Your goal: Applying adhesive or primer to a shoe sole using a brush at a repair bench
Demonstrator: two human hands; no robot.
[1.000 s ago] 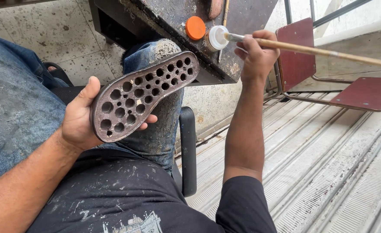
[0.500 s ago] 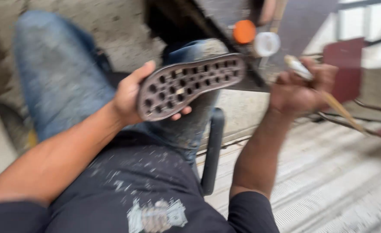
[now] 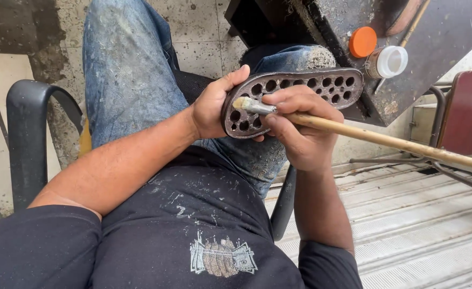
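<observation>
The dark shoe sole (image 3: 294, 99) with its rows of round holes lies flat, hole side up, just above the person's right knee in worn, paint-flecked jeans (image 3: 129, 80). The left hand (image 3: 214, 104) is closed on the sole's heel end, thumb over the top edge and fingers underneath. The right hand (image 3: 300, 134) is wrapped around a long wooden-handled brush (image 3: 364, 136), gripping it close to the metal ferrule, and the pale bristle tip touches the sole near its heel end, beside the left thumb. The brush handle runs away from the sole to the right and slightly downward, out past the frame edge.

Just beyond the sole's toe end, a dark, stained work surface (image 3: 439, 48) slopes across the top. On it, near the toe, sit an orange cap (image 3: 363, 42) and, just beside that, a small white-rimmed jar (image 3: 388, 61) lying tilted. Farther right of the sole stands a dark red chair (image 3: 468, 112) on a metal frame, over a ribbed metal floor (image 3: 417, 230). Well left of the sole curves the black armrest (image 3: 24, 139) of the seat. Below the sole, a dark, paint-spattered shirt (image 3: 193, 230) fills the foreground.
</observation>
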